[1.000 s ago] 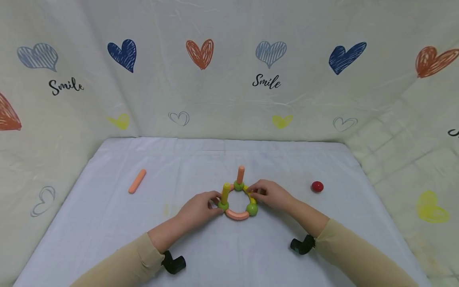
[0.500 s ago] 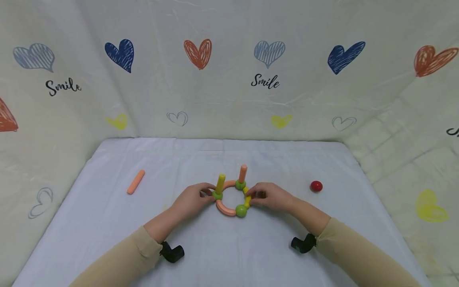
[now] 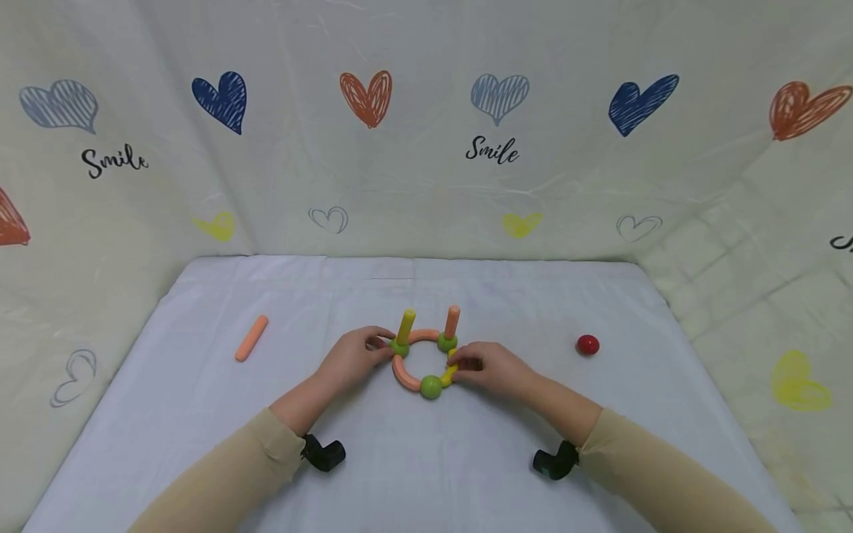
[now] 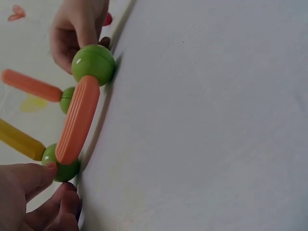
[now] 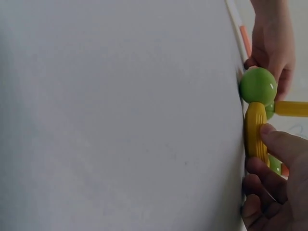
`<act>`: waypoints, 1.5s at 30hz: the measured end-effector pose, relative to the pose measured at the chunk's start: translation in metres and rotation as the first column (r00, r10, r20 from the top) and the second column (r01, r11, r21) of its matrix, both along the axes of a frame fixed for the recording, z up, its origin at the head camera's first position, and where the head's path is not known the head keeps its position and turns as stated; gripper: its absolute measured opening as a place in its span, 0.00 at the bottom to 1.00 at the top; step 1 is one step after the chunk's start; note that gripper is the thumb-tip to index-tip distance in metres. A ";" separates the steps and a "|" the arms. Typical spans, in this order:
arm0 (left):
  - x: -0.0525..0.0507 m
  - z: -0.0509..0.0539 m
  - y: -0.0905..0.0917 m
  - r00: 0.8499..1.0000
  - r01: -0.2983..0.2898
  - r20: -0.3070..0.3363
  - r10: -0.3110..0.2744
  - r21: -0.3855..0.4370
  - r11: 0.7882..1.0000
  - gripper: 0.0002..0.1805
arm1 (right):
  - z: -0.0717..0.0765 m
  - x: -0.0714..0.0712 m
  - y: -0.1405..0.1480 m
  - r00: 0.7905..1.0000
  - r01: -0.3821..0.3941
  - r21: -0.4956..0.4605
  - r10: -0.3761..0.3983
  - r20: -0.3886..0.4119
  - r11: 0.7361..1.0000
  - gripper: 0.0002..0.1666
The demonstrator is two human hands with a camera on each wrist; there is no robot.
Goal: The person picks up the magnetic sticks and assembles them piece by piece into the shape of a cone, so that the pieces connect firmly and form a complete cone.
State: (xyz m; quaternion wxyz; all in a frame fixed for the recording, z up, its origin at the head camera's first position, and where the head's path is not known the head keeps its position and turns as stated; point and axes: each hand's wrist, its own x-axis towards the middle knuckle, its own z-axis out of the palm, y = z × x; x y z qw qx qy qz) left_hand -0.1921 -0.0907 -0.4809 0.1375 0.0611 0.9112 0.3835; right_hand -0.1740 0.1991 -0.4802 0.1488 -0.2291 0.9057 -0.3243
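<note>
A ring of toy building rods and balls lies on the white table in the head view. It joins green balls (image 3: 431,386) with two curved orange rods (image 3: 404,374) and a curved yellow rod (image 5: 255,132). From the ball at the left rises a straight yellow rod (image 3: 405,326); a straight orange rod (image 3: 452,322) stands on the far right ball. My left hand (image 3: 353,357) pinches the left green ball (image 4: 65,168) between thumb and fingers. On the opposite side, my right hand (image 3: 494,368) pinches the curved yellow rod, hiding part of it.
A loose orange rod (image 3: 252,338) lies on the table at the left. To the right sits a red ball (image 3: 588,345). Behind the table (image 3: 426,474) hangs a cloth (image 3: 433,170) printed with hearts.
Both hands have turned the ring clockwise as seen from the head and shifted it slightly left. The upright yellow rod has moved away from me; the near ball has moved left.
</note>
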 end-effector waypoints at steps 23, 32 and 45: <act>-0.013 0.006 -0.006 0.997 -0.075 0.006 0.075 0.072 0.995 0.13 | -0.001 0.008 -0.013 0.996 0.079 0.010 -0.078 -0.053 0.997 0.12; -0.013 0.012 -0.036 0.990 -0.140 0.006 0.140 0.078 0.987 0.16 | 0.001 0.005 -0.010 0.996 0.077 -0.028 -0.078 -0.035 0.997 0.13; -0.007 0.031 -0.112 0.976 -0.217 -0.006 0.217 0.042 0.975 0.22 | 0.000 0.004 -0.010 0.996 0.092 -0.041 -0.092 -0.009 0.995 0.12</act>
